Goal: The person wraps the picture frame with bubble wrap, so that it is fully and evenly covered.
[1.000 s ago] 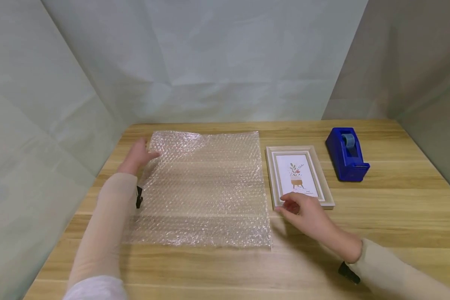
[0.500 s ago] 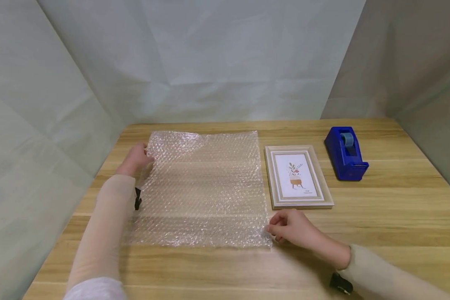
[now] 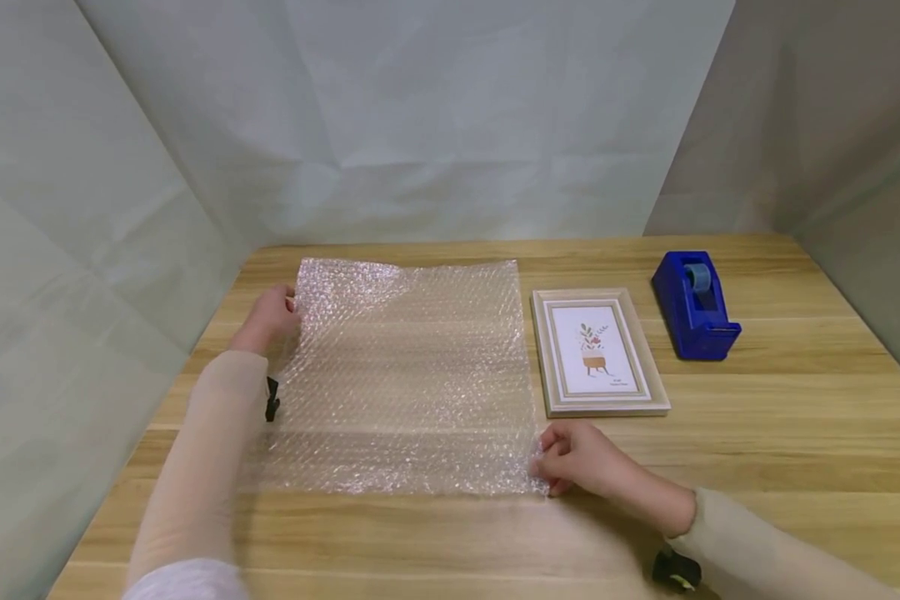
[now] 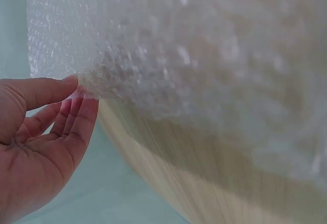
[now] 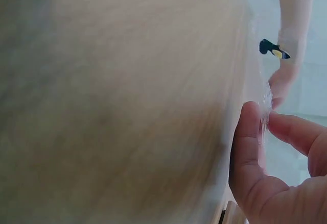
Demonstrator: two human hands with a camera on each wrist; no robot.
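Note:
A clear sheet of bubble wrap (image 3: 405, 375) lies spread over the wooden table, its left edge raised a little. My left hand (image 3: 272, 317) pinches that left edge near the far corner; in the left wrist view the thumb lies on top of the bubble wrap (image 4: 153, 45) and the fingers show through from beneath. At the near right corner my right hand (image 3: 581, 458) pinches the sheet between thumb and finger, which the right wrist view shows with the film edge (image 5: 265, 106) between them. A picture frame (image 3: 600, 352) with a potted-plant print lies face up just beyond the right hand.
A blue tape dispenser (image 3: 693, 307) with a roll of tape stands at the back right of the wooden table (image 3: 795, 433). Pale cloth walls (image 3: 450, 125) rise behind the table and along both sides.
My right hand has moved from over the picture frame down to the near right corner of the bubble wrap and taken hold. My left hand has closed on the left edge.

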